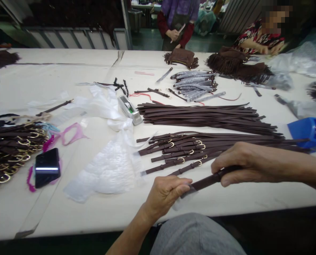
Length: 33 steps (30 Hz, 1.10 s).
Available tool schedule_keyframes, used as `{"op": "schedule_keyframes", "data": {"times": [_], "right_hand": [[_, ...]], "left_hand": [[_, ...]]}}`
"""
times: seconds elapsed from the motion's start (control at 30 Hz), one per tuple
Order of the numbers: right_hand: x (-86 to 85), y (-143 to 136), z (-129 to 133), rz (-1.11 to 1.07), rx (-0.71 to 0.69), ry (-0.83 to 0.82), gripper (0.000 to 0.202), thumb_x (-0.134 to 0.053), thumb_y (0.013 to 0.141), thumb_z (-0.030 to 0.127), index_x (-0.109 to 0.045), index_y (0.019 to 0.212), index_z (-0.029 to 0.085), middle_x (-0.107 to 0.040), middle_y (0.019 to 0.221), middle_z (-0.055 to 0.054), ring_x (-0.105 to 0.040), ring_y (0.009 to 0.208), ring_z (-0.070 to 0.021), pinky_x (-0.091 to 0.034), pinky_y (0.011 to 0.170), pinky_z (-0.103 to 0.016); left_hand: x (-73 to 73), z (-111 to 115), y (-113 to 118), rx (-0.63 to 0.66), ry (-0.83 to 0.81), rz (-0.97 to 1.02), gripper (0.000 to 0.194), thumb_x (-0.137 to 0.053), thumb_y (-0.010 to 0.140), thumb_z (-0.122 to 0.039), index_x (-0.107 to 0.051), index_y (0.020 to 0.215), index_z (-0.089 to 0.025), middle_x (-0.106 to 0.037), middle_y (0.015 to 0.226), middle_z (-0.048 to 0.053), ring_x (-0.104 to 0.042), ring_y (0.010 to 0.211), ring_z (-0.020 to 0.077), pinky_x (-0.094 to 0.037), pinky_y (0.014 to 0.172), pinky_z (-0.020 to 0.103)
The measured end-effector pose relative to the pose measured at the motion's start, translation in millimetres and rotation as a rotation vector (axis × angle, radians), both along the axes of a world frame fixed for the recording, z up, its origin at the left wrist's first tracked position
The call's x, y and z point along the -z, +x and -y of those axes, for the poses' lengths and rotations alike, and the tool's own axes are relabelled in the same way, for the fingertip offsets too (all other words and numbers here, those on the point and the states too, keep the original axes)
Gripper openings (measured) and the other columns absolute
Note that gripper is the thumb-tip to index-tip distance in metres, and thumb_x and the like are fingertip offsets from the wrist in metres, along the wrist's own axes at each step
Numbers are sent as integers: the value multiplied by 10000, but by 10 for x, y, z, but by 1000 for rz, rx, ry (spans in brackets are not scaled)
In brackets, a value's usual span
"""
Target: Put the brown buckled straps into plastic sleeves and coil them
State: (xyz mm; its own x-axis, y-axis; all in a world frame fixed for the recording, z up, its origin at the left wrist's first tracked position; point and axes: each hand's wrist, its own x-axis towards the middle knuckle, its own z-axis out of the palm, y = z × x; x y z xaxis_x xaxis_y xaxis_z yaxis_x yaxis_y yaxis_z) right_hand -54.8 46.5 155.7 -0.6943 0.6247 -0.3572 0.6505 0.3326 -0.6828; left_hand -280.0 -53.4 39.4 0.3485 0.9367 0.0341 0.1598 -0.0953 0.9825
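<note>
A dark brown strap (pixel 206 182) is stretched between my two hands above the table's front edge. My left hand (pixel 166 194) pinches clear plastic wrap (pixel 191 192) at the strap's near end. Higher on the same strap, my right hand (pixel 240 166) is closed round it, its fingers covering that part. Just beyond my hands lie several brown straps with gold buckles (pixel 181 161), side by side. A pile of plain brown straps (pixel 200 117) lies behind them. White plastic sleeves (pixel 105 170) are spread to the left of the buckled straps.
A tape dispenser (pixel 130 110) stands mid-table. At left are a phone (pixel 48 168) and a heap of buckled straps (pixel 11 152). Wrapped pieces (pixel 193 84) and fringed brown bags (pixel 181 57) lie farther back, a blue container (pixel 304 132) right. Two people work across the table.
</note>
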Motion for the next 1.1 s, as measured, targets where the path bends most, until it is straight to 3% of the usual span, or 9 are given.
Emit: {"op": "schedule_keyframes", "data": {"times": [0.07, 0.13, 0.3, 0.43, 0.57, 0.77, 0.97, 1.1], "right_hand": [[36, -90, 16, 78, -208, -99, 185, -609, 756, 425, -669, 778, 252, -586, 573, 41, -536, 506, -110, -348, 484, -210], [74, -155, 33, 110, -282, -87, 194, -563, 797, 417, -651, 853, 253, -598, 622, 32, -546, 544, -119, -333, 500, -218], [136, -187, 62, 203, -277, 76, 172, -492, 835, 349, -600, 917, 242, -615, 724, 0, -565, 651, -156, -342, 558, -240], [174, -196, 32, 192, -303, 59, 115, -476, 833, 249, -588, 845, 224, -596, 694, 20, -535, 621, -122, -339, 565, -222], [218, -252, 15, 134, -331, 41, 117, -482, 835, 236, -592, 852, 197, -593, 709, 11, -527, 645, -112, -336, 586, -211], [250, -312, 14, 88, -338, -12, 109, -514, 828, 226, -597, 881, 178, -591, 728, 16, -514, 652, -94, -343, 602, -196], [304, -278, -25, 37, -310, -243, 125, -542, 816, 263, -583, 841, 147, -522, 626, 49, -449, 544, -59, -309, 479, -160], [361, -242, -22, 81, -279, -206, 94, -561, 794, 219, -599, 819, 137, -517, 609, 51, -434, 530, -53, -296, 468, -157]], "left_hand": [[-1, -2, 59, 3, -35, 17, 263, -500, 853, -319, -691, 978, -190, -708, 854, 39, -637, 733, 148, -462, 673, 203], [3, -1, 113, 1, -62, 43, 265, -478, 866, -313, -685, 985, -198, -704, 908, 26, -635, 797, 152, -453, 723, 204], [64, 32, 150, -28, -105, 14, 271, -474, 861, -352, -661, 945, -175, -654, 754, 11, -567, 663, 123, -407, 619, 198], [137, 91, 97, -148, -161, 51, 236, -446, 862, -364, -550, 868, -152, -517, 629, -23, -436, 534, 83, -331, 502, 185], [172, 117, 82, -188, -130, 31, 208, -441, 871, -312, -510, 752, -156, -431, 572, -46, -395, 510, 68, -308, 497, 179], [187, 114, 100, -175, -54, 13, 158, -439, 879, -263, -535, 802, -164, -453, 602, -39, -409, 537, 72, -317, 513, 180], [221, 112, 99, -68, 150, -18, 107, -416, 886, -193, -522, 896, -188, -524, 697, -29, -459, 591, 70, -352, 575, 172], [224, 78, 106, 23, 143, -80, 128, -388, 896, -198, -508, 941, -189, -565, 784, 1, -507, 690, 97, -382, 654, 196]]}}
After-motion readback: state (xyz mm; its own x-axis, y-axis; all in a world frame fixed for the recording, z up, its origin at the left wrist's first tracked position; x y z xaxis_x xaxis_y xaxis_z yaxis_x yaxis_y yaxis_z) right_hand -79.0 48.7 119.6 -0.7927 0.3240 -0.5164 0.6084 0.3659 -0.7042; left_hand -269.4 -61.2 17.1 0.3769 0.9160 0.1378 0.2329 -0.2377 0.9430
